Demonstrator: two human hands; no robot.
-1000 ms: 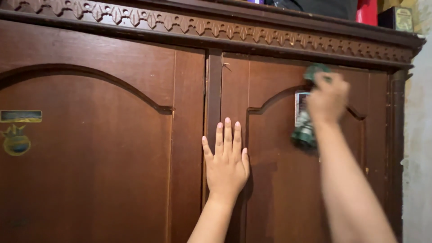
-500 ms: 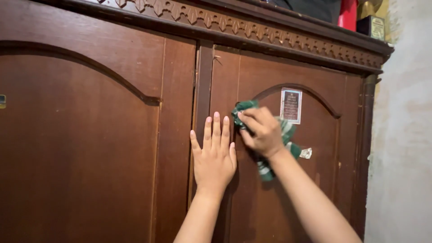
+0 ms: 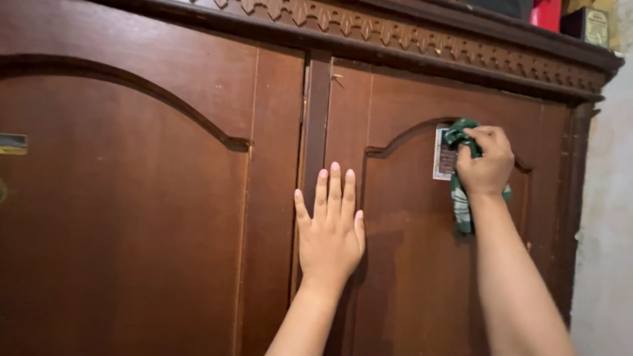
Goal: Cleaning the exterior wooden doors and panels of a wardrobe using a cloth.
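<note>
Since half a second ago the right hand has carried its green-and-white cloth away from the centre post of the brown wooden wardrobe, out to the pale rectangular sticker on the right door. It is closed around the cloth, pressing it over the sticker's right edge, a strip dangling below the wrist. The left hand stays flat and open, fingers spread narrowly, beside the post. Left of the post, a small yellow-and-blue label sits at the frame's edge. Above the wardrobe's carved cornice, at the right, stand a red box and a dark package.
</note>
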